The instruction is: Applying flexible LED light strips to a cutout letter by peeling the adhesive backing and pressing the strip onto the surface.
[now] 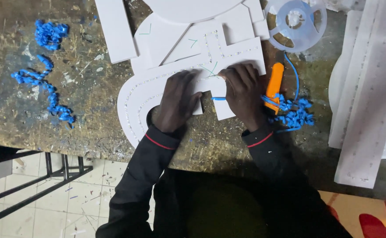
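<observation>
— While both palms press down on the white cut-out board point(135, 94), what is being worked there?

— It looks like the stage of seating a thin blue strip point(218, 98) along the board's edge. The left hand point(177, 101) lies flat on the curved part, fingers spread and pressing, clamped on nothing. The right hand point(242, 92) rests at three o'clock of it, fingers curled down onto the board near the strip's end; whether it pinches the strip I cannot tell.

— And where does the board sit?

— At the middle of the worn tabletop point(87, 83), near its front edge, touching other white offcuts point(116, 28) at twelve o'clock. An orange-handled cutter point(274, 86) lies just beside the right hand at three o'clock, atop a heap of blue strip scraps point(294, 115). A clear empty spool point(295, 23) sits at one o'clock, and more blue curls point(41, 86) lie well apart at nine o'clock.

— What would the next move need?

— I judge steady pressure from the left hand, so the board does not slide, and fine fingertip guiding by the right along the edge
</observation>
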